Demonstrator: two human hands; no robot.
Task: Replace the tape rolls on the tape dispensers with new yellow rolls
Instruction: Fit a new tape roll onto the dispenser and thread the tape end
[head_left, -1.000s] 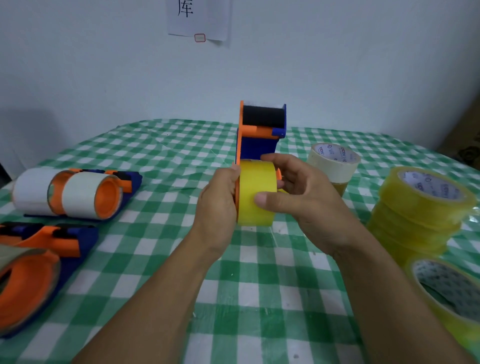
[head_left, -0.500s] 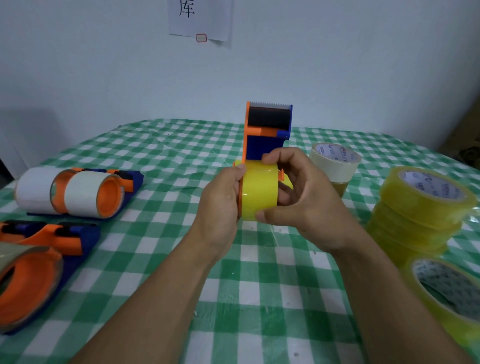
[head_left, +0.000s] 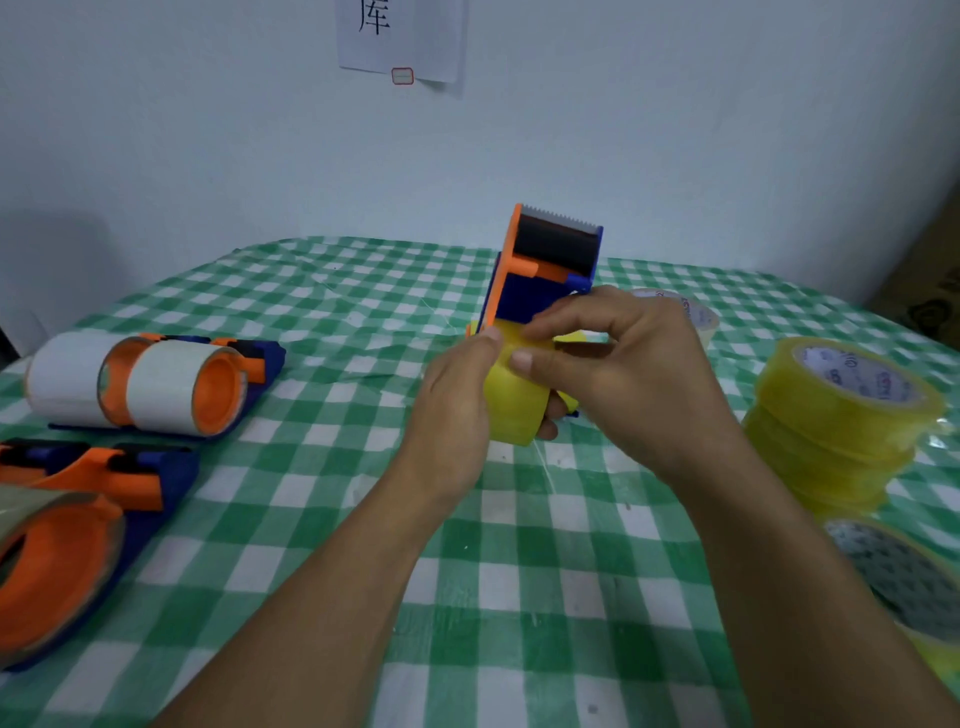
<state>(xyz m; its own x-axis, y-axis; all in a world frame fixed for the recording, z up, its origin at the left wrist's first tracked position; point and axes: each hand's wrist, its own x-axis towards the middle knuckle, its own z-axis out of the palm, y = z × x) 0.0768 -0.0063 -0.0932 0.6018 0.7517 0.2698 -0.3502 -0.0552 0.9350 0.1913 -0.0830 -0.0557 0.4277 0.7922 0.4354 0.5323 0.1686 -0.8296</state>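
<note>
Above the green-checked worktop (head_left: 519, 571), the left grip (head_left: 457, 395) is curled round the yellow roll (head_left: 514, 405) seated on the upright tape dispenser (head_left: 540, 270), thumb on top and fingers beneath. The right grip (head_left: 639, 374) pinches the roll's upper surface between thumb and forefinger. Farther right stands a stack of yellow rolls (head_left: 841, 410); farther left lies a second dispenser (head_left: 156, 384) bearing white rolls.

An orange-and-blue dispenser (head_left: 545, 280) is pointing upright over the middle of the desk (head_left: 519, 571), toothed blade uppermost, with a yellow roll (head_left: 511, 400) sitting on its hub. A white-tape dispenser (head_left: 156, 384) and a clear-tape dispenser (head_left: 67, 545) are lying at the left (the clear one nearer). At the right, spare yellow rolls (head_left: 836, 415) are sitting stacked.
</note>
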